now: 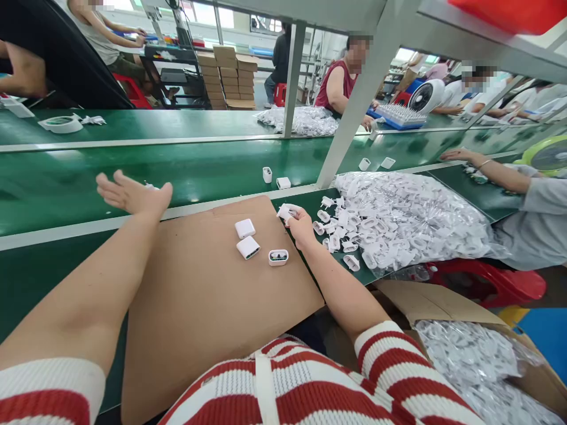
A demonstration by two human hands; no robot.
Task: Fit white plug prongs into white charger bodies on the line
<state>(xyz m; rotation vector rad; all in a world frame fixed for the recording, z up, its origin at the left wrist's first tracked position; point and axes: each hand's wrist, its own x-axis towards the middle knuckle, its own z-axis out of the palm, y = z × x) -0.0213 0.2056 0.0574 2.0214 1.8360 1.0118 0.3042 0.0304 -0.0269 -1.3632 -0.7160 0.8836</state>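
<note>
Our left hand (135, 195) reaches over the green belt (212, 168), fingers spread. Our right hand (301, 229) pinches a small white part (287, 212) above the cardboard sheet's (212, 307) edge, beside the loose white pieces (343, 227).

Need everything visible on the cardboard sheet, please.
The cardboard is a plain brown, matte, four-sided sheet, lying flat and skewed on the green bench. Its far edge looks slightly worn and reaches the pale rail; its near end runs to the wearer's striped top. Three white cases rest on it, right of its middle. The left forearm passes over its left side and the right hand is by its right edge; contact with either is unclear.
</note>
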